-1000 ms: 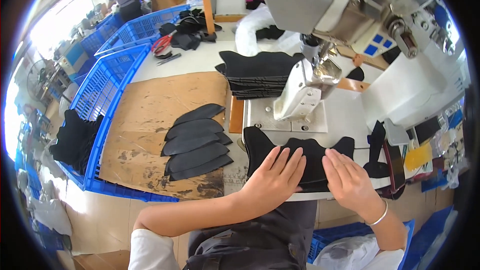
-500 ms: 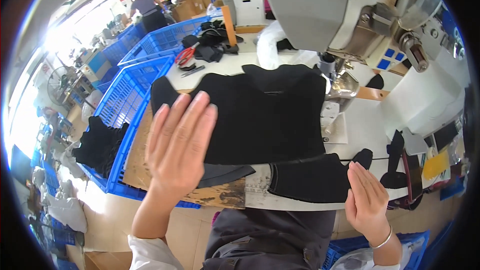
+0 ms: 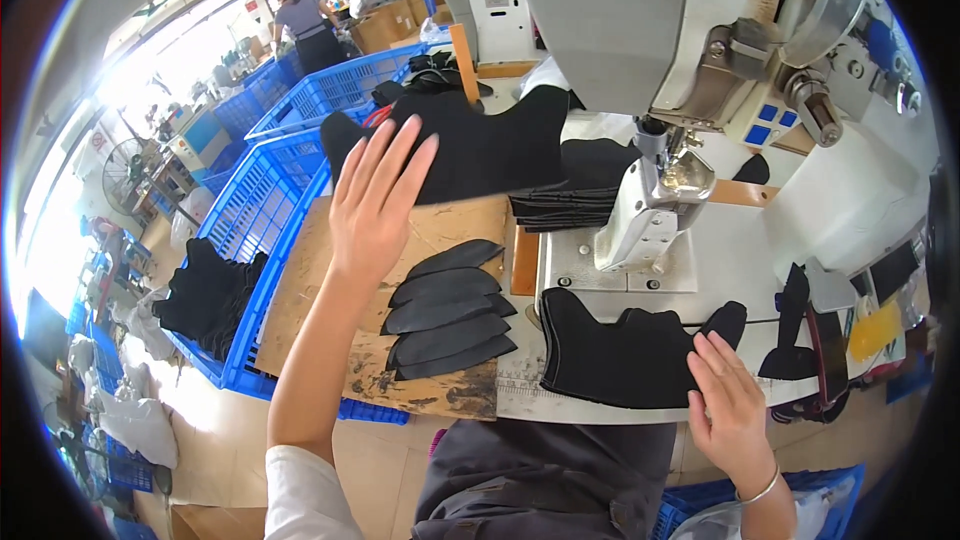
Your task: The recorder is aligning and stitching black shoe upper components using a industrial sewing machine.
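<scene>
My left hand [image 3: 385, 205] reaches far over the table with its fingers stretched across a black fabric piece [image 3: 490, 145]. That wide piece has a scalloped upper edge and seems lifted, its lower edge slightly blurred; my thumb is hidden behind it. Nearer to me, a stack of similar black pieces [image 3: 620, 355] lies at the table's front edge. Beside its right end, my right hand [image 3: 728, 385] rests with fingers extended and thumb apart, its fingertips touching the stack. On the brown board [image 3: 330, 340], several dark curved pieces [image 3: 450, 310] lie overlapped like a fan.
A sewing machine [image 3: 650, 205] stands at centre right, with another pile of black pieces [image 3: 570, 195] left of its post. Blue crates [image 3: 255, 215] line the left side, one bearing black pieces [image 3: 208, 290]. A person [image 3: 306, 28] stands in the far background.
My left hand and the wide black piece have moved away from me and slightly left, uncovering the curved pieces and the pile by the machine. My right hand has barely moved.
</scene>
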Demonstrator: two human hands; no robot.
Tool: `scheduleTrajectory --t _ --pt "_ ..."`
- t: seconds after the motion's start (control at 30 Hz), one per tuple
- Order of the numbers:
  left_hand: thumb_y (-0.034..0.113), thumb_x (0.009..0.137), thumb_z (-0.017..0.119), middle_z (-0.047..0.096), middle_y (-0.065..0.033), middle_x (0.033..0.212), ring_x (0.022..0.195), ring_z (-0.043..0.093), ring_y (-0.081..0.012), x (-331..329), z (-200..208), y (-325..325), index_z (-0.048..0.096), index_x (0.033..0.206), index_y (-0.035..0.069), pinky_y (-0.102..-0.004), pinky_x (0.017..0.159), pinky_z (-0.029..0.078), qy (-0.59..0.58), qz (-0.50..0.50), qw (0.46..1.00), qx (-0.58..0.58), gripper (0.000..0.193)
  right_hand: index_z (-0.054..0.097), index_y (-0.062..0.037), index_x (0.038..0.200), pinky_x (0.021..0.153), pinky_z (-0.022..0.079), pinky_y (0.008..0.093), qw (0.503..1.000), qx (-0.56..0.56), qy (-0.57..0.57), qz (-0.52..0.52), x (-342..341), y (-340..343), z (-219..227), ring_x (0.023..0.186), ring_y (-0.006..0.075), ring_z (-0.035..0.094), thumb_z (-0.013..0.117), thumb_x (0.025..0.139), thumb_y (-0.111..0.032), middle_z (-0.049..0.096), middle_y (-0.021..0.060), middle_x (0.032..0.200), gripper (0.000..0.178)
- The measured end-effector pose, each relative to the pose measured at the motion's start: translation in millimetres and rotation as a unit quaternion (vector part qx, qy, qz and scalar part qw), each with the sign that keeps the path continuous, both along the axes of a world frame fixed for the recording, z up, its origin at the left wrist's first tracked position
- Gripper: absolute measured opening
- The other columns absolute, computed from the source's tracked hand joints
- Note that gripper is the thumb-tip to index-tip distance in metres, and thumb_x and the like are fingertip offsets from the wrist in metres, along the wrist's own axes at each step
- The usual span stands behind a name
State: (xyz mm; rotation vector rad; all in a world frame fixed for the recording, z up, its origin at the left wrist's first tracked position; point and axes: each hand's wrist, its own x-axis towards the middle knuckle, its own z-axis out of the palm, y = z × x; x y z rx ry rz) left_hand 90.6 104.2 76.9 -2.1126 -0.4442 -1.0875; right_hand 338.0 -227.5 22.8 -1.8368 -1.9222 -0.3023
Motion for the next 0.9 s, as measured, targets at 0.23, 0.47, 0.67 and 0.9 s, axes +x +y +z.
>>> scheduleTrajectory --t 0.23,0.47,0.67,0.9 --pt "0.0 0.08 0.055 0.06 -0.0096 0.126 0.12 0.053 -0.0268 106 -4 5 0.056 0.127 0.009 -0.0407 0.102 0.041 0.056 -0.129 0.987 -0.084 0.047 0.061 0.0032 0.114 0.093 0.049 0.041 1.0 -0.011 0.009 0.023 -8 3 -2 0.116 0.0348 0.056 0.064 0.075 -0.003 0.059 0.0179 0.124 0.039" --pt "0.01 0.089 0.061 0.067 -0.0153 0.109 0.088 0.066 -0.032 49 38 -3 0.06 0.119 0.004 -0.0336 0.081 0.052 -0.03 -0.136 0.935 -0.326 0.031 0.06 0.0016 0.116 0.094 0.048 0.0404 0.998 -0.036 0.048 0.021 0 -9 -9 0.116 0.0341 0.056 0.064 0.074 -0.002 0.058 0.0162 0.126 0.042" --pt "0.011 0.087 0.065 0.067 -0.0172 0.1 0.085 0.067 -0.0311 -6 63 -44 0.064 0.114 0.005 -0.0325 0.076 0.051 -0.027 -0.151 0.898 -0.413 0.028 0.06 0.0031 0.113 0.095 0.047 0.0429 0.998 -0.042 0.054 0.002 6 -8 -17 0.116 0.0363 0.055 0.063 0.073 -0.001 0.058 0.018 0.126 0.04" --pt "0.014 0.079 0.071 0.071 -0.0123 0.088 0.074 0.067 -0.0241 -36 56 -89 0.067 0.109 -0.001 -0.0301 0.069 0.051 0.071 -0.248 0.839 -0.48 0.033 0.056 0.0039 0.12 0.098 0.044 0.044 0.988 0.02 0.136 0.067 -3 10 5 0.116 0.0389 0.055 0.063 0.077 -0.006 0.056 0.0208 0.128 0.045"
